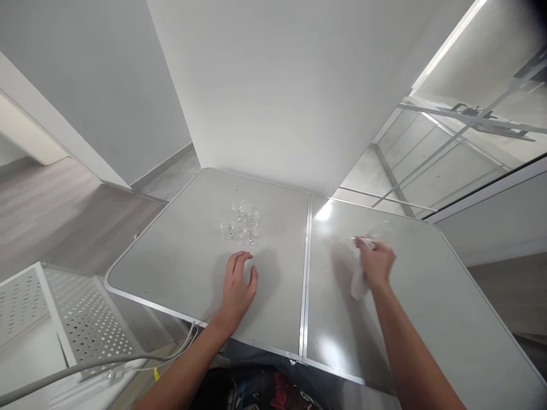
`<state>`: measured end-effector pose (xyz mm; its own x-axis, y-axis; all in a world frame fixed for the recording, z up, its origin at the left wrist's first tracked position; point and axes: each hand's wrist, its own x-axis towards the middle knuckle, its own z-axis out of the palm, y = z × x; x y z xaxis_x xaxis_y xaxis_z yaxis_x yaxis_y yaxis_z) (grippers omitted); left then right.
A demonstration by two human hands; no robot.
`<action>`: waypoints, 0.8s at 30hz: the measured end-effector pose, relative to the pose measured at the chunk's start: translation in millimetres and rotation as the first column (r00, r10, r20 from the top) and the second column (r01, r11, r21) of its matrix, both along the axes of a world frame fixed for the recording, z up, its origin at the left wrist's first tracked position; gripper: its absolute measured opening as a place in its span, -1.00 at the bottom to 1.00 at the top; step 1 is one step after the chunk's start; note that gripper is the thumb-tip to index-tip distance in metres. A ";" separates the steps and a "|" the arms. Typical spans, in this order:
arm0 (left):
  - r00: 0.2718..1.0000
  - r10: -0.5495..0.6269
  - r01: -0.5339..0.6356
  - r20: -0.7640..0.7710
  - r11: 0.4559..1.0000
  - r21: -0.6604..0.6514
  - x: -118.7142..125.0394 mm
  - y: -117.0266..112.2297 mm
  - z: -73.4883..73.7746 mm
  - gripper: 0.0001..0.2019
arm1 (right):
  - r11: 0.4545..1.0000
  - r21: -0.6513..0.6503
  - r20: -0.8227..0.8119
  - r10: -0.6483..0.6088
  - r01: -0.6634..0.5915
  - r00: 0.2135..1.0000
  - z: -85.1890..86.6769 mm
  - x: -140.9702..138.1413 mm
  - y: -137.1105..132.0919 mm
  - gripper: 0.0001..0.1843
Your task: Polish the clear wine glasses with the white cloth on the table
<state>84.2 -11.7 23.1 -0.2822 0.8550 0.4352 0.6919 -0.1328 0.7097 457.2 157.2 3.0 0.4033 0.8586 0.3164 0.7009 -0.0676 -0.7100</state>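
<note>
Several small clear glasses stand in a cluster on the left half of a grey folding table. My left hand rests just in front of them, fingers loosely curled and apart, holding nothing. My right hand is over the right half of the table, closed on a white cloth that hangs below the fingers. A clear glass seems to sit just beyond this hand, hard to make out.
A metal seam splits the table into two halves. A white wall panel stands behind it. A perforated white shelf and a grey cable lie at the lower left. Dark fabric is below the front edge.
</note>
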 end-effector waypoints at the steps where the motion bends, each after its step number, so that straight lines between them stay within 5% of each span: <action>1: 0.999 -0.024 0.023 -0.024 0.999 -0.030 -0.7 3.2 -4.3 -0.72 | 0.994 -0.034 -0.096 0.103 -0.107 0.990 2.5 -31.3 -4.8 -0.49; 5: 0.990 -0.100 0.088 -0.101 0.990 -0.112 -4.0 13.2 -17.8 -0.67 | 0.892 -0.101 -0.267 0.402 -0.440 0.876 5.0 -148.3 -13.8 -0.55; 9: 0.985 -0.130 0.116 -0.116 0.987 -0.115 -4.3 15.0 -18.7 -0.69 | 0.823 -0.133 -0.209 0.521 -0.552 0.827 0.1 -214.4 -3.8 -0.61; 18: 0.988 -0.127 0.118 -0.090 0.988 -0.097 -4.0 15.8 -23.1 -0.74 | 0.803 -0.219 -0.047 0.559 -0.554 0.828 -7.6 -247.2 9.0 -0.70; 24: 0.989 -0.151 0.150 -0.008 0.985 -0.085 1.2 14.2 -18.3 -0.80 | 0.796 -0.154 -0.190 0.557 -0.585 0.808 8.0 -237.4 -3.0 -0.74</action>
